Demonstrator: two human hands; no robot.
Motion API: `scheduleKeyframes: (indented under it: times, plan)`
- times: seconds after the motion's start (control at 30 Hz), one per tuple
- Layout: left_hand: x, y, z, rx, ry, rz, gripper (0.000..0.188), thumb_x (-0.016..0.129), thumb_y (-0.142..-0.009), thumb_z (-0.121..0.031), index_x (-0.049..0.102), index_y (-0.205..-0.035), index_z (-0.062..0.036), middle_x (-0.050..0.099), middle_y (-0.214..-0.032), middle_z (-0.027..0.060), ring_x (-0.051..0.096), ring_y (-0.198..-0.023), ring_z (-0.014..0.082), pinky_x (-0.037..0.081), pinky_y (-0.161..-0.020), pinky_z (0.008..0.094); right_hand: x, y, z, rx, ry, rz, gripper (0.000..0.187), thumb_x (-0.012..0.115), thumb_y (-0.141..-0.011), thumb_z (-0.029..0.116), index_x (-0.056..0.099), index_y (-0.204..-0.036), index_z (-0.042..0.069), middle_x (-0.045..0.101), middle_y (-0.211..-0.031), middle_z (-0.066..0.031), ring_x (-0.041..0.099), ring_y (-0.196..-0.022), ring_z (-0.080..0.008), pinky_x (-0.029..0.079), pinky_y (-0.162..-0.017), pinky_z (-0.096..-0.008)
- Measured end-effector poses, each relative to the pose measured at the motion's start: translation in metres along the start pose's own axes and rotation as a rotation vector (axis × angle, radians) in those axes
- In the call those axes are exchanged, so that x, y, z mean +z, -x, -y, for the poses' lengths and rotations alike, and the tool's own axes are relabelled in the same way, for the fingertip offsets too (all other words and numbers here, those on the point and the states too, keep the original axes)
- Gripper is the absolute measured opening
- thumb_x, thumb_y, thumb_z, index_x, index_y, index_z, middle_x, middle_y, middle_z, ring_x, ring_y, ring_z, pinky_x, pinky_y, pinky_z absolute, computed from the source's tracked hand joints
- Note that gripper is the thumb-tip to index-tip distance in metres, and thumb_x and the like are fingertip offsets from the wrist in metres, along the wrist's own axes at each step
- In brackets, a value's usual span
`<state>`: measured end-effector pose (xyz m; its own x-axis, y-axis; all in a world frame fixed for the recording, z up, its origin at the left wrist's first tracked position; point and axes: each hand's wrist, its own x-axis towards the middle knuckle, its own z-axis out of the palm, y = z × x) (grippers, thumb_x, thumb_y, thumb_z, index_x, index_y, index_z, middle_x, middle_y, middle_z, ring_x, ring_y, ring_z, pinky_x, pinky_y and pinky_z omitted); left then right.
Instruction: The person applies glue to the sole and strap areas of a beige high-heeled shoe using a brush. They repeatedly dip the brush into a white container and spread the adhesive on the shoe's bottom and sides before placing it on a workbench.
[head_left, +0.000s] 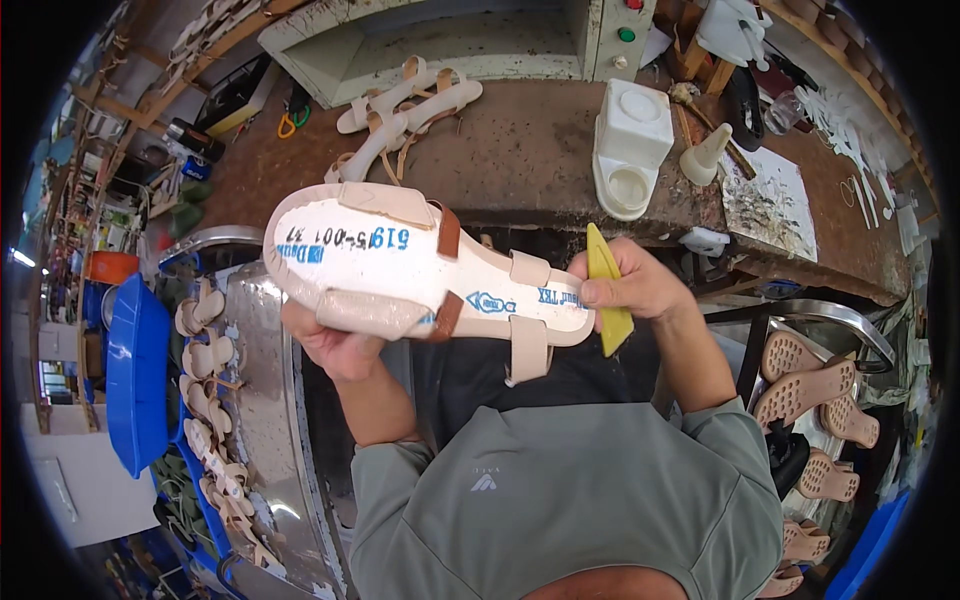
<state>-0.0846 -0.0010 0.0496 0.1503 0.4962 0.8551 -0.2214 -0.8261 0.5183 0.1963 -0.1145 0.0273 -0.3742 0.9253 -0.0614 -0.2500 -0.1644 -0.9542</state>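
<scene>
A sandal upper without a sole spans the space between my hands, underside up. Its white insole board carries printed marks, and beige and brown strap ends are folded over its edges. At the broad toe end, my left hand is closed on the rim from below, its fingers partly hidden. My right hand pinches a flat yellow plastic scraper beside the narrow heel end. The scraper stands on edge and overlaps the heel in view; whether they touch I cannot tell.
On the brown bench ahead lie beige sandals, a white dispenser and a cone-shaped nozzle. Metal racks flank me, with sandal uppers left and tan soles right. A blue basin stands far left.
</scene>
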Motion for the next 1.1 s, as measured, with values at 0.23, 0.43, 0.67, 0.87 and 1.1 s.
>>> scheduleKeyframes:
  times: [0.23, 0.43, 0.67, 0.87, 1.1]
  plan:
    - [0.073, 0.019, 0.026, -0.434, 0.354, -0.197, 0.064, 0.070, -0.076, -0.038, 0.040, -0.117, 0.0000, 0.043, -0.120, 0.0112, 0.042, -0.116, 0.0224, 0.030, -0.102, 0.0373, -0.001, 0.000, -0.011, -0.169, -0.271, -0.250, 0.019, 0.061, -0.088, 0.023, 0.060, -0.084, 0.004, 0.058, -0.060, -0.0018, 0.054, -0.051, -0.0073, 0.042, -0.047, -0.0193]
    - [0.119, 0.035, 0.018, -0.620, 0.619, 0.179, 0.089, 0.072, -0.074, -0.040, 0.023, -0.133, 0.0039, 0.038, -0.128, 0.0144, 0.046, -0.112, 0.0217, 0.040, -0.093, 0.0356, 0.002, -0.003, -0.024, -0.123, -0.394, -0.210, 0.021, 0.058, -0.090, 0.024, 0.058, -0.080, 0.006, 0.055, -0.058, -0.0017, 0.050, -0.049, -0.0078, 0.041, -0.046, -0.0206]
    - [0.122, 0.063, 0.049, -0.541, 0.494, 0.112, 0.072, 0.063, -0.081, -0.044, 0.036, -0.126, 0.0052, 0.050, -0.118, 0.0178, 0.056, -0.101, 0.0211, 0.047, -0.086, 0.0334, -0.004, -0.011, -0.039, -0.062, -0.573, -0.200, 0.018, 0.057, -0.089, 0.021, 0.058, -0.082, 0.004, 0.053, -0.058, -0.0009, 0.051, -0.049, -0.0087, 0.041, -0.047, -0.0216]
    - [0.123, 0.067, 0.047, -0.643, 0.534, 0.059, 0.037, 0.053, -0.088, -0.020, 0.049, -0.111, 0.0089, 0.057, -0.104, 0.0151, 0.056, -0.095, 0.0191, 0.043, -0.087, 0.0327, -0.022, -0.018, -0.050, 0.066, -0.564, -0.245, 0.020, 0.058, -0.089, 0.023, 0.060, -0.081, 0.005, 0.057, -0.059, -0.0035, 0.053, -0.051, -0.0097, 0.041, -0.047, -0.0218]
    - [0.101, 0.073, 0.068, -0.993, 0.613, -0.149, 0.033, 0.052, -0.081, -0.018, 0.057, -0.094, 0.0118, 0.063, -0.088, 0.0139, 0.059, -0.081, 0.0169, 0.046, -0.074, 0.0257, -0.112, 0.026, -0.036, -0.331, -0.082, -0.888, 0.028, 0.058, -0.090, 0.021, 0.060, -0.103, -0.003, 0.066, -0.081, -0.0093, 0.059, -0.059, -0.0101, 0.047, -0.054, -0.0196]
